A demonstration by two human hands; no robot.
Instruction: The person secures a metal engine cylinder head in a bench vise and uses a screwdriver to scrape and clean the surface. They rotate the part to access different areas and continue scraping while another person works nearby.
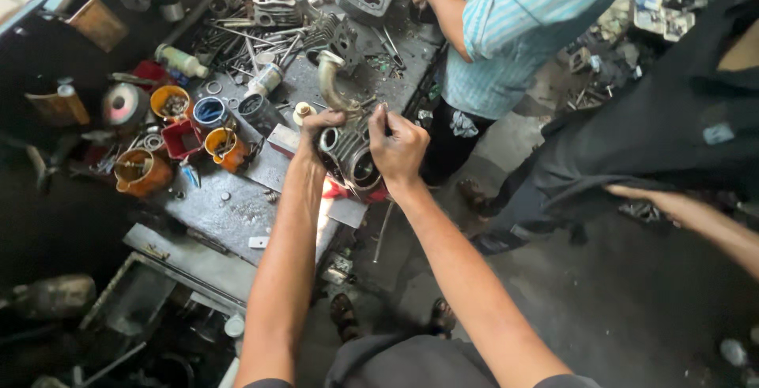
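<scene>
Grey finned metal engine cylinder (350, 159) with round bores, gripped by fingers of left hand (319, 123) and right hand (398, 147).

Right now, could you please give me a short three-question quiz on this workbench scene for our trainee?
1. True or false: both of the person's hands rest on the finned engine cylinder.
2. Which hand grips nearer the curved metal pipe: A) left hand B) right hand?
3. What colour are the small cups, such as the orange cup, to the left of the cylinder on the workbench?

Key: 1 true. 2 A. 3 mostly orange, with one red tub.
</scene>
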